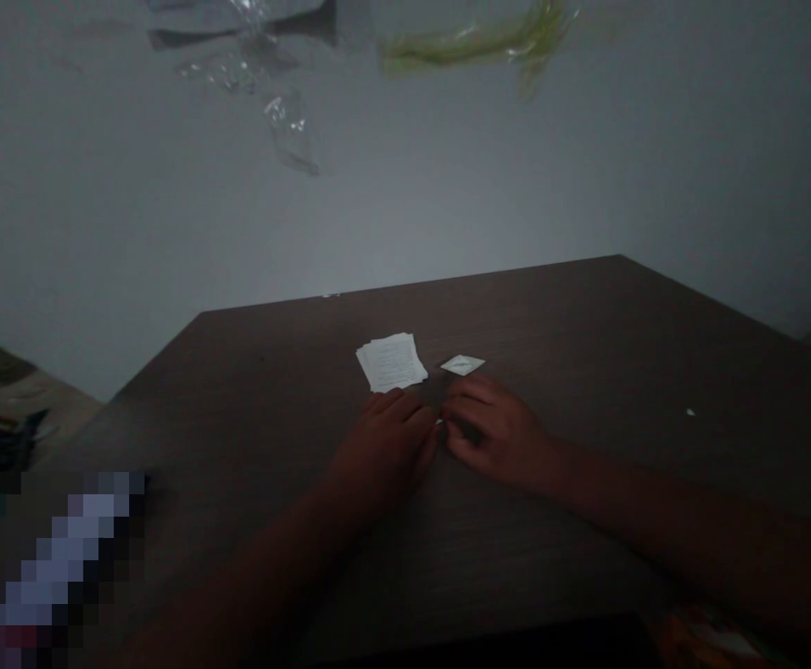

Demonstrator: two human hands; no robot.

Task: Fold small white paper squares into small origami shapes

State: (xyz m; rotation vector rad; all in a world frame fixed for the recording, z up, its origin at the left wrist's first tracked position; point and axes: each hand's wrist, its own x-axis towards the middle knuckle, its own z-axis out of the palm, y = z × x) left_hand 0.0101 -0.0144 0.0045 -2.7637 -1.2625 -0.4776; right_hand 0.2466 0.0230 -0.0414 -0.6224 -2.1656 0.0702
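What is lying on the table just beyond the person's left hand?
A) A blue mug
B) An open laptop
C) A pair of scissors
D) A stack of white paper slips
D: the stack of white paper slips sits on the dark wood table, just past the fingertips of the left hand.

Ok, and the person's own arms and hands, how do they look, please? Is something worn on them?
The bare left hand and bare right hand wear no gloves. The bare left forearm and bare right forearm show no sleeves. No watch or ring is visible, though the dim light could hide small details.
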